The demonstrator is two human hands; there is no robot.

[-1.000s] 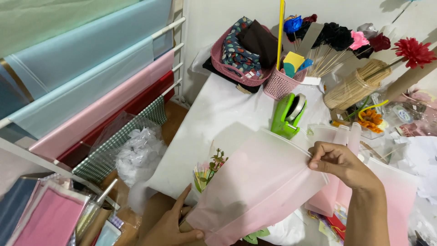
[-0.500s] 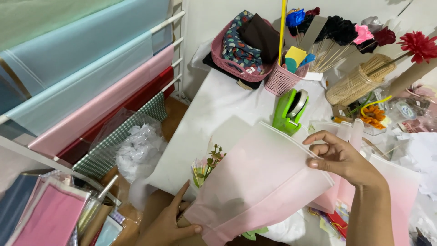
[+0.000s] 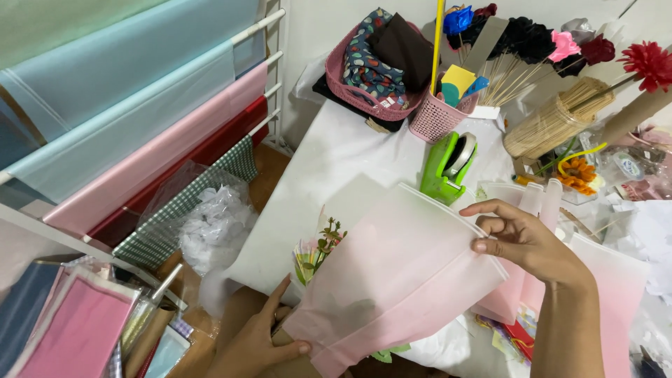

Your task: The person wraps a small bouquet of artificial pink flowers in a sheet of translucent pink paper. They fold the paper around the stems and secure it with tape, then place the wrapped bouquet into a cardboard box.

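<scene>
Pink wrapping sheet (image 3: 399,280) lies slanted over the counter (image 3: 336,161) edge, fading white to pink, held at two ends. Right hand (image 3: 521,238) pinches its upper right edge, thumb on top, fingers curled behind and partly hidden by the paper. Left hand (image 3: 262,336) grips the lower left corner, thumb on the sheet, index finger pointing up; wrist cut off by the frame bottom. Small flower bunch (image 3: 318,252) pokes out from under the sheet's left side, most of it covered, stems not visible. More pink sheets (image 3: 616,294) lie under the right forearm, lower part cut off. Behind the sheet stands a green tape dispenser (image 3: 448,164), base partly hidden by the sheet edge. Farther back a pink basket (image 3: 434,115) with a yellow stick, a larger pink basket of fabric (image 3: 371,77), a bundle of wooden sticks (image 3: 553,122) and paper flowers (image 3: 553,38). Left: rack of paper rolls (image 3: 133,119), crumpled clear plastic (image 3: 213,224) below, contents unclear.
</scene>
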